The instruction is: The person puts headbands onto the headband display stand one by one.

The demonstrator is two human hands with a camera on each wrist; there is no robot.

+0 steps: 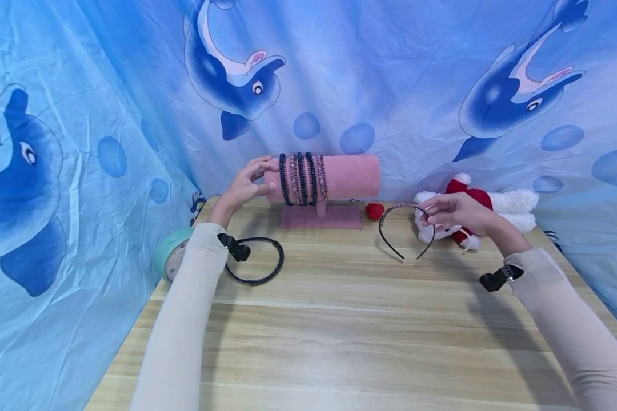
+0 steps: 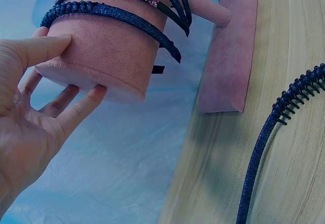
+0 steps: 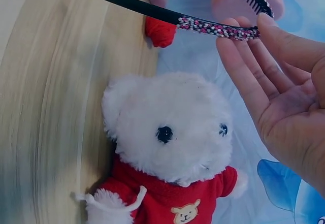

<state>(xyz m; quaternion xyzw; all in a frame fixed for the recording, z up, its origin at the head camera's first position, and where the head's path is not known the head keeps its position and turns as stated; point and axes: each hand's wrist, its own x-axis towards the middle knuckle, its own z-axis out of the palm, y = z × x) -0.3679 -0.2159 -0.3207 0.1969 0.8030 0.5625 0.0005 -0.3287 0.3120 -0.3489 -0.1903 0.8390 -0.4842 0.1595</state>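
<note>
Several headbands [image 1: 302, 180], some dark blue and some covered in pink and silver sparkles, hang over the left half of a pink padded headband stand [image 1: 352, 176]. My left hand [image 1: 247, 181] holds that stand by its left end, thumb on the padded side and fingertips at the end face [image 2: 91, 89]. Between thumb and fingers, my right hand [image 1: 455, 211] pinches a sparkly headband [image 3: 216, 29] by one side, its two tips pointing down in the head view. A dark blue headband [image 1: 257, 282] with a toothed inner edge lies on the table below my left wrist.
A white plush toy in a red top [image 3: 167, 127] lies under my right hand at the back right. A small red object [image 1: 374, 211] sits beside the stand's base [image 1: 321, 218]. On the table's left edge is a mint-green round thing [image 1: 171, 251]. A dolphin-print curtain [image 1: 329, 74] hangs behind.
</note>
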